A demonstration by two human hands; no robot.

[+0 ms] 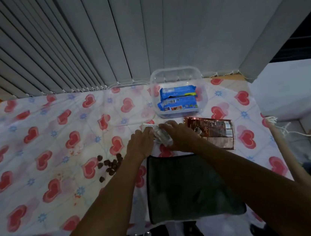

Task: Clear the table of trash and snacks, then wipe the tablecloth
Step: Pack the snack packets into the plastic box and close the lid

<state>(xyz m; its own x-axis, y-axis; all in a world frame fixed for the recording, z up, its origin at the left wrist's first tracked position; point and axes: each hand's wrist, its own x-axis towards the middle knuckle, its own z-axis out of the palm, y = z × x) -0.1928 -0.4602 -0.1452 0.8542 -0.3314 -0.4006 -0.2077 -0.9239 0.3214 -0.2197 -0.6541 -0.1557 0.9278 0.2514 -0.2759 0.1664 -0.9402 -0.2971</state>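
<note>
At frame centre, the left hand (pixel 141 144) and right hand (pixel 181 134) both curl their fingers round a crumpled clear plastic wrapper (pixel 164 137) on the heart-printed tablecloth (pixel 44 131).

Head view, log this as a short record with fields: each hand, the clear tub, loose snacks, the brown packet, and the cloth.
left hand: at the clear crumpled wrapper, grip unclear
right hand: grips the same wrapper
clear tub: at the far edge of the tablecloth, holds two blue snack packs
loose snacks: brown pieces scattered left of the left forearm
brown packet: lying flat, right of the right hand
dark cloth: flat at the near edge, between the forearms
</note>
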